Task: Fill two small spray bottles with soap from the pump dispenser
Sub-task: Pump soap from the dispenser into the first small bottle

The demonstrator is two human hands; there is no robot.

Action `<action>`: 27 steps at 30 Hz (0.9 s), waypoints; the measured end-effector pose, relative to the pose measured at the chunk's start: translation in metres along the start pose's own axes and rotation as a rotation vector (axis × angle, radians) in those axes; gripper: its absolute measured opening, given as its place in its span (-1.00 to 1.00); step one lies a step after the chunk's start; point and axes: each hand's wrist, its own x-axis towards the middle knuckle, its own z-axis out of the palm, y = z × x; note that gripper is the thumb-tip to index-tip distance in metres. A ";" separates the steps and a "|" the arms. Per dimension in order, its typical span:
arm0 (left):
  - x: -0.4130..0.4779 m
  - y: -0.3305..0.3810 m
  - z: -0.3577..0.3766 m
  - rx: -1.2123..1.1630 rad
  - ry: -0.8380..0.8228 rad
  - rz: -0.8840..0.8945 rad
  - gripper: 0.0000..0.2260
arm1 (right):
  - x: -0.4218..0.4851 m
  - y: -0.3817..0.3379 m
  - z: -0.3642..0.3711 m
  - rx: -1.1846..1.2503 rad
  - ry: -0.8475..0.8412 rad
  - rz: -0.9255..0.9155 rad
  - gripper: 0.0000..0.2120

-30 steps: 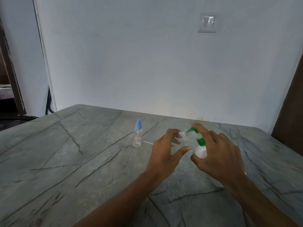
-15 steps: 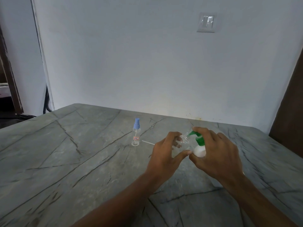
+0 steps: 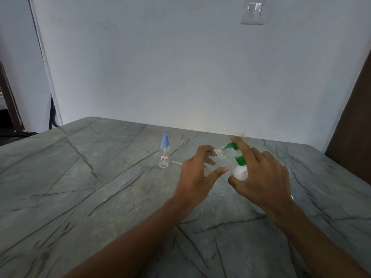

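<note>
Counting two small spray bottles, blue-capped bottle (image 3: pixel 164 152) and uncapped bottle (image 3: pixel 219 153); one green-topped pump dispenser (image 3: pixel 240 173); one thin white tube (image 3: pixel 176 162); two hands, left hand (image 3: pixel 195 175) and right hand (image 3: pixel 265 177); one wall switch (image 3: pixel 252 13).

Pump head (image 3: pixel 230 146) risen again after press; right hand (image 3: pixel 265 177) lifted.

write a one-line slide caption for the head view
Left hand holds an uncapped clear plastic spray bottle at the spout of a green-topped white pump dispenser gripped by the right hand
</note>
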 end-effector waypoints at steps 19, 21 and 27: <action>-0.004 -0.005 0.006 0.029 -0.039 0.062 -0.54 | 0.002 0.009 0.004 0.031 -0.009 -0.030 -0.21; -0.004 -0.006 0.007 0.029 -0.045 0.063 -0.54 | 0.002 0.010 0.003 0.031 -0.010 -0.027 -0.23; -0.001 -0.004 0.004 0.024 -0.019 0.037 -0.54 | -0.001 0.007 0.000 0.018 0.000 -0.028 -0.15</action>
